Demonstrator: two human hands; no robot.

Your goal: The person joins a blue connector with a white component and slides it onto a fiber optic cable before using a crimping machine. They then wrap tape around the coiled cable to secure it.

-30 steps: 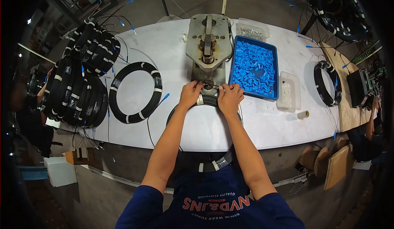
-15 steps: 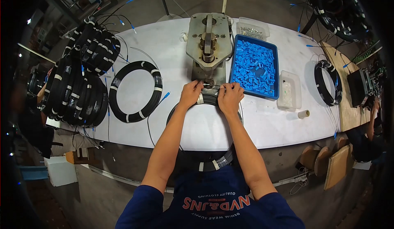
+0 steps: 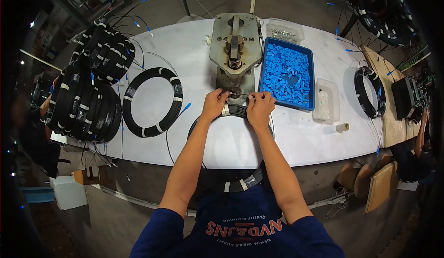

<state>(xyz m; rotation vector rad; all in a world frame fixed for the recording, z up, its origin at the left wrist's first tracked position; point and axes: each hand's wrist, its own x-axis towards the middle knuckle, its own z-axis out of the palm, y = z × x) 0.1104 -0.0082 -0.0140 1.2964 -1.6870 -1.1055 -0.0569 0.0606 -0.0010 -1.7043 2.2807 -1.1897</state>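
Note:
My left hand [image 3: 216, 104] and my right hand [image 3: 260, 107] meet close to the foot of a metal press [image 3: 235, 45]. Between their pinched fingertips runs a thin black cable [image 3: 240, 94], held across the front of the press's lower tool. Any small fitting on it is too small to make out. Below my wrists lies a coil of black cable [image 3: 237, 110], bound with white tape, reaching over the table's front edge toward my shirt. Right of the press, a blue tray [image 3: 313, 91] holds many small blue connector pieces [image 3: 282, 68].
Another black cable coil [image 3: 177, 91] lies left of me, beside stacked coils [image 3: 88, 105]. Clear plastic boxes [image 3: 327, 101] and a small roll [image 3: 342, 127] sit at right, with a further coil [image 3: 358, 94]. A person's arm [image 3: 420, 135] shows at the far right.
The cable between my fingertips now lies straighter across the front of the press tool. My hands have shifted only slightly; the coils and tray stay in place.

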